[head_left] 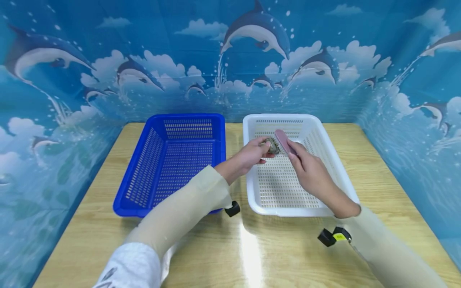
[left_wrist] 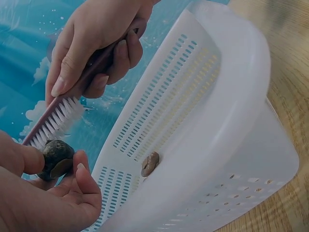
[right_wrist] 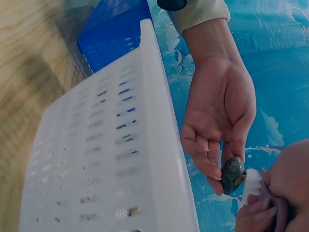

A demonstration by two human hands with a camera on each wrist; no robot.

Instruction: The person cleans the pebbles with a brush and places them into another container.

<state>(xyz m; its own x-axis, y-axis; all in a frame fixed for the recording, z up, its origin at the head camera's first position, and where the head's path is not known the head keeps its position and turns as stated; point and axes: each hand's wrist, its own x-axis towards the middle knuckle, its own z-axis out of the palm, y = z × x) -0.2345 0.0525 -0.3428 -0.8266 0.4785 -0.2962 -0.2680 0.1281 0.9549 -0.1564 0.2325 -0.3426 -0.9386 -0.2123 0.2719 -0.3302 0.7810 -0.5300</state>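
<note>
Over the white basket (head_left: 253,200), my left hand (head_left: 250,155) pinches a small dark green rounded shell (left_wrist: 58,157) between thumb and fingers. A flat brown oval patch shows on the shell's side. My right hand (head_left: 311,172) grips a mauve brush (head_left: 282,139) by its handle, fingers wrapped round it. White bristles (left_wrist: 57,118) point down at the shell, with their tips right at its top in the left wrist view. From the right wrist view, the left palm faces up and the shell (right_wrist: 232,175) sits at the fingertips beside the bristles.
A blue basket (head_left: 134,172) stands on the wooden table (head_left: 281,256), left of the white one. Inside the white basket, a small brown lump (left_wrist: 150,164) lies near the wall. Behind the table hangs a blue dolphin-print sheet (head_left: 162,48).
</note>
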